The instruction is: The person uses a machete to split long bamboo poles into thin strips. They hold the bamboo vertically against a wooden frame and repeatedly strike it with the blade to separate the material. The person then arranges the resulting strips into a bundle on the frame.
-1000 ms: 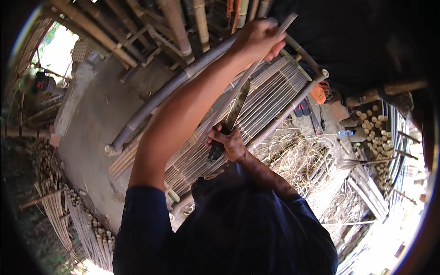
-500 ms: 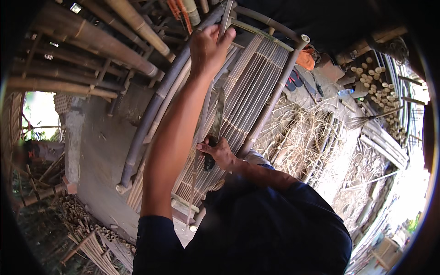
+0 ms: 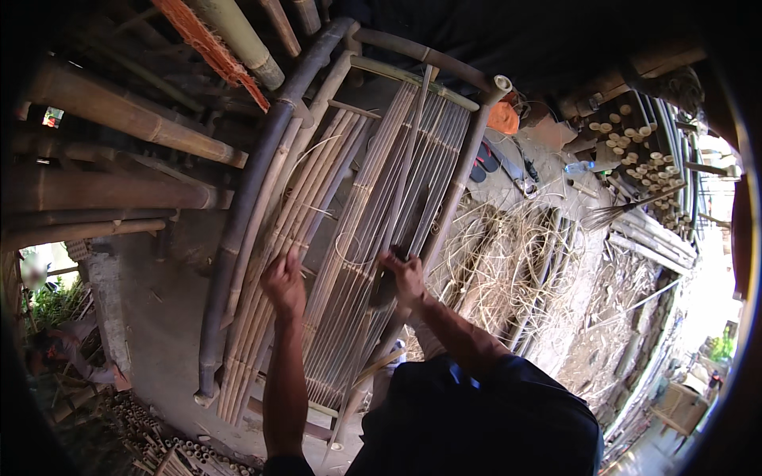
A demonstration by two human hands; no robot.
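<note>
A bamboo bench [image 3: 367, 189] with a slatted seat stretches before me, framed by thick dark poles. My right hand [image 3: 406, 278] is closed around a knife [image 3: 419, 213], its dark blade pointing away from me over the slats. Through or beside that hand runs a long, narrow bamboo strip [image 3: 406, 163], laid lengthwise over the seat. My left hand [image 3: 284, 287] is closed above the bundled poles [image 3: 305, 202] on the bench's left side; whatever its fingers hold is hidden. Thin curled slivers [image 3: 343, 247] lie on the slats.
Pale shavings [image 3: 500, 262] cover the ground at the right. Beyond are sandals [image 3: 484, 161], an orange bag [image 3: 503, 117], a plastic bottle [image 3: 579, 166], a twig broom [image 3: 611, 214] and stacked bamboo [image 3: 647, 163]. Large bamboo poles [image 3: 143, 119] jut in from the upper left.
My left hand has let go of the strip's far end and come down toward me, to the left side. The right hand with the knife has shifted right. The strip now rests along the seat.
</note>
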